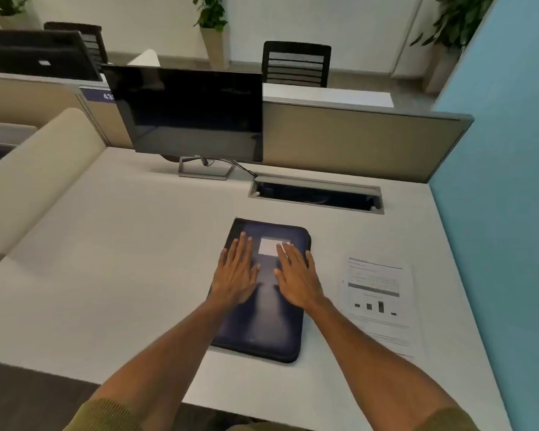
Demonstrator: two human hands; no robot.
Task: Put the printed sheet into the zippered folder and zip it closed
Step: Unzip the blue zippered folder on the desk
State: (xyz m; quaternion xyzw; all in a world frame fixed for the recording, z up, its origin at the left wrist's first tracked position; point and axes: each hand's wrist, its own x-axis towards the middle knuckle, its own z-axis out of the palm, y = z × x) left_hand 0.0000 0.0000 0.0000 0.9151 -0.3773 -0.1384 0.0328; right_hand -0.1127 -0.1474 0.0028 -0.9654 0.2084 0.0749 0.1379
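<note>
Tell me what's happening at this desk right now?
A person has both hands flat on a dark blue zippered folder lying on the white desk: left hand on its left side, right hand on its right. The folder lies flat and looks closed. The printed sheet still lies on the desk, just right of the folder, not yet inside.

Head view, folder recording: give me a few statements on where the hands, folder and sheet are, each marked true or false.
1. The left hand and right hand both rest flat on the folder. True.
2. The printed sheet is inside the folder. False: it lies on the desk, right of the folder.
3. The monitor screen is dark. True.
4. The right hand pinches the sheet. False: its straight fingers touch only the folder.
5. The folder lies spread open. False: its cover is down.
</note>
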